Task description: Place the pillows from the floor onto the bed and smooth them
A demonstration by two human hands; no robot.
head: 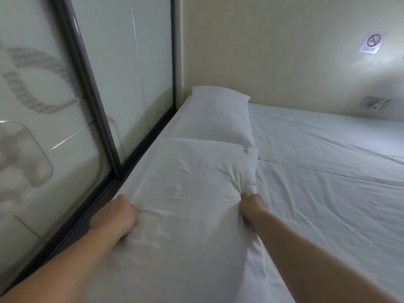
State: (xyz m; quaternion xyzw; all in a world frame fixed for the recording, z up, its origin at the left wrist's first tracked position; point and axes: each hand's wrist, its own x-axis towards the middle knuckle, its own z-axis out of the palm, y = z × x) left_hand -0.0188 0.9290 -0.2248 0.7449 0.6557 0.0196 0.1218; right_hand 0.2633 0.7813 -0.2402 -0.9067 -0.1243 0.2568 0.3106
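- The left hand [115,215] grips the near pillow [192,182] at its left edge, fingers curled tight into the white cloth.
- The right hand [251,206] clamps the same pillow's right edge, bunching the cover into creases.
- This pillow lies on the bed [328,171], along the side by the glass partition [54,106].
- The far pillow [216,114] lies beyond it, touching it, in the corner by the wall [273,51].

Glass partition [87,95] hard left of pillows [196,171]; open sheet [328,171] right.
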